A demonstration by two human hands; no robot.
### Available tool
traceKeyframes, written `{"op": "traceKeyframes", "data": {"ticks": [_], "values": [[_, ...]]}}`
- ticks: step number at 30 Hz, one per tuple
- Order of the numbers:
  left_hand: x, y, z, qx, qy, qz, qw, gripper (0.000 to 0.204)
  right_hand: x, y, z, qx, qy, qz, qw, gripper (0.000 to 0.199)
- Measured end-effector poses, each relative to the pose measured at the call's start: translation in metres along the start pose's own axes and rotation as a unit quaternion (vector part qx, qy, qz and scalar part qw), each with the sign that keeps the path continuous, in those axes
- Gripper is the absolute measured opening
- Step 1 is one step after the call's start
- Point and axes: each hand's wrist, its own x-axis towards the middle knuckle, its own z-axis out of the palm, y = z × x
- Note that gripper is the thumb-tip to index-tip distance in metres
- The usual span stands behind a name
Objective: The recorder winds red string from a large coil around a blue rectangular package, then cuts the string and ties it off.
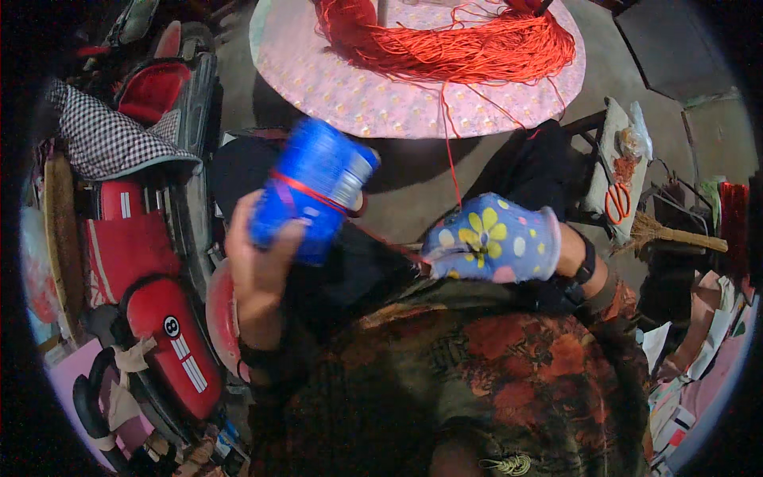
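Note:
My bare left hand (258,262) is closed round a blue packet (314,175), which is tilted and smeared by motion. Several turns of red cord (306,189) cross the packet's middle. My right hand (493,242) wears a blue glove with yellow flowers and pale dots, its fingers pinched together at my lap. From a large skein of red cord (461,54) on the round table, a strand (454,171) hangs down to the gloved fingers. A thin reddish line leads from those fingers toward the packet. The fingertips' exact grip is hidden by the glove.
The round table's pink flowered cloth (358,111) lies ahead. Orange-handled scissors (617,203) rest on a padded stool (606,171) at the right, near a straw broom (675,234). A red ride-on toy (171,342) and a checked cloth (111,131) crowd the left. Papers (711,326) lie at far right.

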Motion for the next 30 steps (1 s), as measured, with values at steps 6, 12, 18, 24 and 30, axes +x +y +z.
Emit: {"op": "traceKeyframes", "data": {"ticks": [6,12,18,24,30], "values": [[0.007,-0.016,-0.003,0.167,-0.296,-0.052,0.939,0.061,0.040,0.012,-0.030,0.019,0.089,0.046,0.995,0.012],[-0.027,-0.026,-0.008,-0.251,0.022,-0.010,0.968,0.065,0.019,0.045,0.006,0.103,0.033,0.149,0.983,0.018],[0.015,-0.033,-0.002,0.165,-0.084,-0.018,0.982,0.059,0.014,-0.015,-0.002,-0.197,0.052,-0.041,0.978,0.014],[0.019,-0.014,-0.004,0.079,-0.323,0.000,0.943,0.058,0.032,0.020,-0.038,-0.075,0.130,0.028,0.988,0.025],[0.009,-0.022,-0.015,-0.348,-0.132,-0.063,0.926,0.055,-0.008,0.065,-0.012,-0.028,0.255,0.108,0.961,0.023]]}}
